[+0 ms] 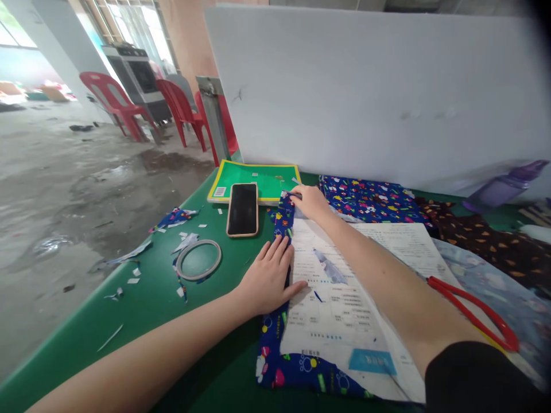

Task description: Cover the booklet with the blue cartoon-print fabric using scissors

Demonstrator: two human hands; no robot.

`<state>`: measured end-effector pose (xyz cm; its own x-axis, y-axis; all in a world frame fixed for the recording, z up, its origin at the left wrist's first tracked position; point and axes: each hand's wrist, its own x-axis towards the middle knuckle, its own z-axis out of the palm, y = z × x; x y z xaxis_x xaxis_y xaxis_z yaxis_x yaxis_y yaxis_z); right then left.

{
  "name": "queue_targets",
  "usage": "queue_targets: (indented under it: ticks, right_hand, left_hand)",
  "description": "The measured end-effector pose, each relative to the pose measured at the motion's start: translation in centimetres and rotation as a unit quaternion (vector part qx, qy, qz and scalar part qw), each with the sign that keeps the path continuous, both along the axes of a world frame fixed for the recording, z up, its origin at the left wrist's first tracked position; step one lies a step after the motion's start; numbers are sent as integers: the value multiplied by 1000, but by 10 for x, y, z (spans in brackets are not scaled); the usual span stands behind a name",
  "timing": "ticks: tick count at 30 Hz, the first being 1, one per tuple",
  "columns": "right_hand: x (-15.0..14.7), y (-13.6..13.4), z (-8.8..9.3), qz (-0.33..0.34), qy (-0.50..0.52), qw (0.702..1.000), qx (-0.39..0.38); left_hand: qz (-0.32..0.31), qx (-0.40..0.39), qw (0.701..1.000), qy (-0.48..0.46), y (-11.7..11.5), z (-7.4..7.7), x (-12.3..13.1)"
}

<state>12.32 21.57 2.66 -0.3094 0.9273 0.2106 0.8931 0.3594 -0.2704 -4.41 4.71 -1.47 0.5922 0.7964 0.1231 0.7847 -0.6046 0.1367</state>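
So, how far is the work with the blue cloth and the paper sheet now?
Done: the printed paper sheet lies on the blue patterned cloth, and cut scraps lie by the tape ring. In hand: the left hand presses the cloth edge flat, and the right hand works its far end. Left: more cloth lies untouched.

Both hands reach forward: left hand [269, 278] flat, fingers spread; right hand [309, 202] farther out, fingers pinched.

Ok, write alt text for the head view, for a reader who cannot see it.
A person's left hand presses flat on a strip of blue patterned cloth under a printed paper sheet on a green table, while the right hand pinches the cloth's far end. A phone, a green book, a tape ring and red scissors lie nearby.
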Motion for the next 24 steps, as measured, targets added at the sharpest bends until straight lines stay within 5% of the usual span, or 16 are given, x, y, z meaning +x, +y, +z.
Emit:
queue_targets:
  ticks: [14,24]
  right_hand:
    - [9,-46,5,69,26,997,-2]
    - [11,-68,6,-62,14,995,73]
  left_hand:
    - [43,23,998,-47,10,0,15]
    - [41,40,997,-45,14,-5,26]
